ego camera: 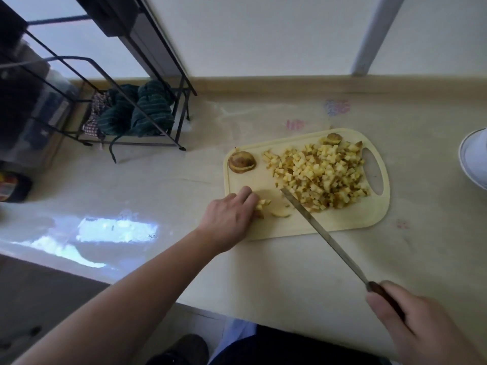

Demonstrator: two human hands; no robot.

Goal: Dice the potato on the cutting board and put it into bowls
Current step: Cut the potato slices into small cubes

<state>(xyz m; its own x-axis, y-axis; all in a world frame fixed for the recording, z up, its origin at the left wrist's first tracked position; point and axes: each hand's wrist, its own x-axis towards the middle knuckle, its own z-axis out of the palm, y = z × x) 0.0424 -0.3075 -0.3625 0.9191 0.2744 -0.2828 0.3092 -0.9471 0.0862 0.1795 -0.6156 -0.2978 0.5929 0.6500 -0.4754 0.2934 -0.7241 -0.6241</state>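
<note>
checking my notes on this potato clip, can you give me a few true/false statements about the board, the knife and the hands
1. The right hand grips the knife by its handle. True.
2. The diced potato is already in a bowl. False: the pile lies on the cutting board.
3. The left hand holds a small potato piece at the board's near left. True.
4. The knife tip rests on the potato end piece. False: the tip is beside the diced pile, apart from that end piece.
5. The white bowl sits left of the board. False: it is at the right edge.
</note>
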